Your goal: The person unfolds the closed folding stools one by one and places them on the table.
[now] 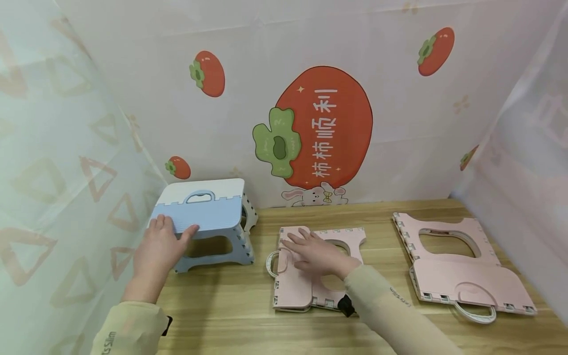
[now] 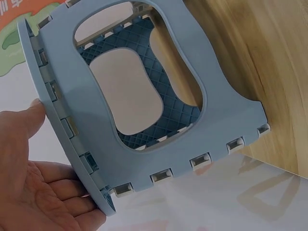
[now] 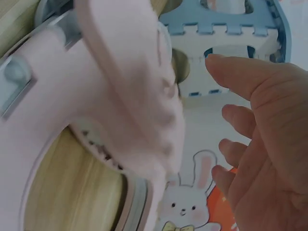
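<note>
A folding step stool [image 1: 199, 217] with a blue and white top stands unfolded on its legs at the left. My left hand [image 1: 157, 246] rests on the front left part of its top, fingers extended and thumb apart. In the left wrist view, the fingers [image 2: 67, 192] lie along the blue seat. At the middle, a pink folding stool [image 1: 293, 291] lies folded flat, its white handle [image 1: 274, 264] toward the left. Over this pink stool is my right hand [image 1: 317, 254], fingers spread; in the right wrist view a gap shows between the fingertips [image 3: 226, 113] and the pink panel.
Another folded pink stool [image 1: 475, 281] lies flat at the right, its white handle facing the near side. The wooden table [image 1: 239, 320] is bounded by a printed backdrop [image 1: 390, 162] behind and sheets at both sides. A dark strap end [image 1: 346, 305] shows by the right sleeve.
</note>
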Demonstrator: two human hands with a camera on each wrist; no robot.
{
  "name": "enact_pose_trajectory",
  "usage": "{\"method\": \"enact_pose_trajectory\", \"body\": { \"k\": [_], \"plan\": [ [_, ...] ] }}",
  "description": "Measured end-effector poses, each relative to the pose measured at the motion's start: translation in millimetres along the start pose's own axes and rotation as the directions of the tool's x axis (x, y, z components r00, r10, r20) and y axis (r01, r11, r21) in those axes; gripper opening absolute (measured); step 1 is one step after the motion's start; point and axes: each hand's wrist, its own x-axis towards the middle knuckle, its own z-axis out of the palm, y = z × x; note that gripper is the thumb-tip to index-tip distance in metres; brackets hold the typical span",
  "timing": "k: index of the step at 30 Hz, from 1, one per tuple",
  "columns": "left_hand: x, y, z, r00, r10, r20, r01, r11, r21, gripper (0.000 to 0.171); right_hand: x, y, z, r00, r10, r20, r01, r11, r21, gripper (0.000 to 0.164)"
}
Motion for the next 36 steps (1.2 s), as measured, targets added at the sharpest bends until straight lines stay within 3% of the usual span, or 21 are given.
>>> {"method": "enact_pose_trajectory", "body": {
  "k": [9, 26, 36],
  "plan": [
    [6.0, -5.7, -0.2, 0.999, -0.021, 0.039, 0.021, 1.000, -0.007, 0.087, -14, 27, 10, 0.985, 0.170, -0.018, -0.170, 0.985, 0.013, 0.058],
    [9.1, -13.4, 1.5, 1.000, -0.008, 0.016, 0.009, 0.999, -0.038, 0.087, -36, 58, 20, 0.947, 0.320, -0.024, -0.319, 0.946, 0.051, 0.059],
    [9.6, -16.9, 3.2, 0.999, -0.025, 0.020, 0.026, 0.999, -0.036, 0.088, -39, 64, 23, 0.942, 0.336, -0.003, -0.336, 0.941, 0.044, 0.061]
  ]
}}
